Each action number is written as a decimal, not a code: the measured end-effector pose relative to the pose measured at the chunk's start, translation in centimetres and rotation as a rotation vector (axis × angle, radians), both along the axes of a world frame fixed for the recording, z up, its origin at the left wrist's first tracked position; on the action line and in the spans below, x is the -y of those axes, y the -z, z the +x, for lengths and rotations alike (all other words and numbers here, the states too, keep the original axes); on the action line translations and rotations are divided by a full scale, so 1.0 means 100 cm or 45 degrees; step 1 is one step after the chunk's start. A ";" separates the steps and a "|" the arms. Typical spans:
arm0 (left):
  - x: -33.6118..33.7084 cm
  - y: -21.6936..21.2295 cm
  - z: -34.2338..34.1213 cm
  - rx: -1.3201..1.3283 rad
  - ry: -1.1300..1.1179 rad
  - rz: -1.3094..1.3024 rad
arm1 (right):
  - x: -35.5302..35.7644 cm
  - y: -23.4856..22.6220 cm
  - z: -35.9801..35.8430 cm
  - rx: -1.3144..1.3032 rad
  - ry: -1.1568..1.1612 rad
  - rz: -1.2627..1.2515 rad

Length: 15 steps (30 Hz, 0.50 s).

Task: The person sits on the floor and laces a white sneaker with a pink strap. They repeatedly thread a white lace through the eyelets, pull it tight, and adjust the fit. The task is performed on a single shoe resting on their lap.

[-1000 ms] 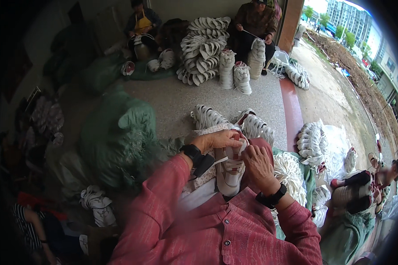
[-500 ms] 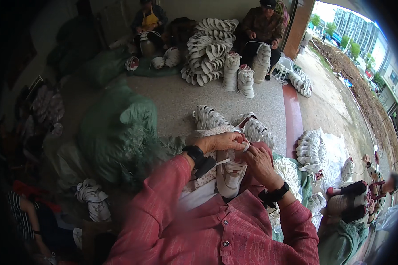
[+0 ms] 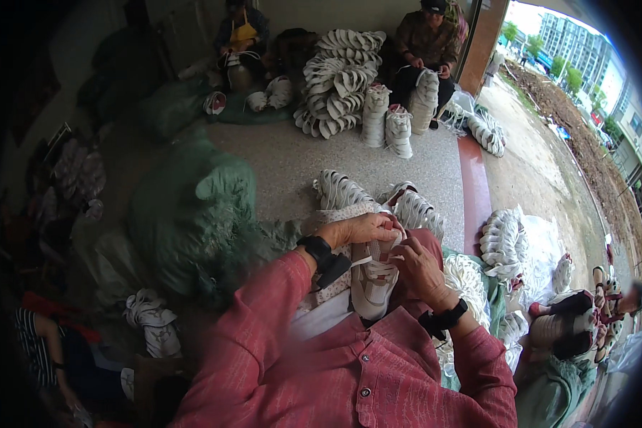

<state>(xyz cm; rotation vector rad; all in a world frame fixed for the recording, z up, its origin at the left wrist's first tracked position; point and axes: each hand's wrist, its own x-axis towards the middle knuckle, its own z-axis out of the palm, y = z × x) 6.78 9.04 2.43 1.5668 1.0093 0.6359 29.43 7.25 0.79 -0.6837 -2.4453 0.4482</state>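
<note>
A white and beige shoe upper (image 3: 371, 291) lies toe toward me over my lap, with white lace across its front. My left hand (image 3: 364, 230) is closed in a pinch on the collar end of the upper. A white lace end sticks out to the left below that hand. My right hand (image 3: 419, 269) is bent at the right edge of the lacing, its fingertips drawn together against the upper. What lies between those fingertips is too small to make out. Dark bands circle both my wrists.
Nested stacks of shoe uppers (image 3: 342, 191) stand just beyond my hands. A large green sack (image 3: 192, 214) bulges at the left. White laces (image 3: 465, 282) hang in a bundle on the right. Across the floor two people sit beside a tall pile of uppers (image 3: 339, 85); others sit at both sides.
My right hand has shifted slightly down along the lacing, away from my left fingertips. The left hand keeps its pinch at the collar.
</note>
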 end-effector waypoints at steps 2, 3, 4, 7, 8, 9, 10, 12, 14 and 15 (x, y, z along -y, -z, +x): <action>0.002 0.001 -0.001 0.132 0.016 -0.033 | 0.001 -0.005 0.005 0.148 0.041 0.075; 0.002 0.002 0.000 0.198 0.025 -0.046 | 0.001 -0.008 0.007 0.222 0.062 0.116; 0.001 0.003 0.000 0.184 0.018 -0.042 | 0.001 -0.007 0.006 0.222 0.073 0.118; 0.000 0.005 0.001 0.141 0.004 -0.027 | 0.003 0.000 -0.002 0.138 0.091 0.040; -0.001 0.005 0.002 0.126 0.001 -0.022 | 0.004 0.004 -0.008 0.054 0.085 -0.043; -0.003 0.008 0.000 0.111 -0.010 -0.014 | 0.004 0.006 -0.012 -0.030 0.069 -0.123; -0.005 0.011 -0.002 0.084 -0.006 -0.013 | 0.005 0.005 -0.012 -0.072 0.030 -0.172; -0.006 0.015 -0.004 0.032 -0.001 -0.014 | 0.007 0.002 -0.013 -0.153 -0.051 -0.271; -0.007 0.018 -0.004 0.051 -0.041 -0.025 | 0.004 -0.011 -0.009 0.080 -0.012 -0.039; -0.005 0.017 -0.002 0.065 -0.053 -0.035 | 0.005 -0.019 -0.007 0.200 0.016 0.073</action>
